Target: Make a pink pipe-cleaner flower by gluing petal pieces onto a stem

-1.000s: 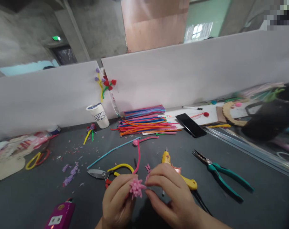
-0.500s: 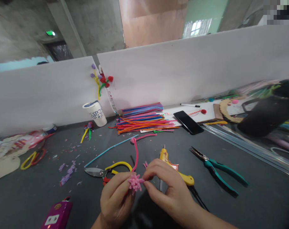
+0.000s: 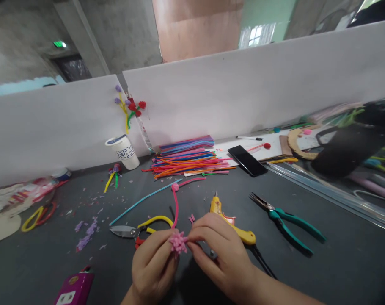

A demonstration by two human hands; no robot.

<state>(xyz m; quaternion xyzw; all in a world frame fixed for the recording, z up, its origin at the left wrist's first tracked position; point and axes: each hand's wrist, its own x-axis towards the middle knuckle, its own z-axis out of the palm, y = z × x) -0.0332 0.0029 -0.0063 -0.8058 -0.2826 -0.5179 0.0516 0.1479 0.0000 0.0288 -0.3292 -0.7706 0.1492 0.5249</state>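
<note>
A fluffy pink pipe-cleaner flower is pinched between the thumb and fingers of my left hand. My right hand closes its thumb and forefinger on a short pink piece at the flower's right side. Just beyond my left hand lie scissors with yellow and red handles. Behind the flower, a pink pipe cleaner with a small rolled ball at its top runs away from me. A yellow glue gun lies past my right hand, partly hidden by it.
Teal-handled pliers lie to the right. Bundles of coloured pipe cleaners, a paper cup and a phone are near the white partition. A purple box sits front left, with purple scraps beyond.
The camera view has shifted slightly, so everything sits a little further left. Both hands keep their pinch at the pink flower, which appears turned a little.
</note>
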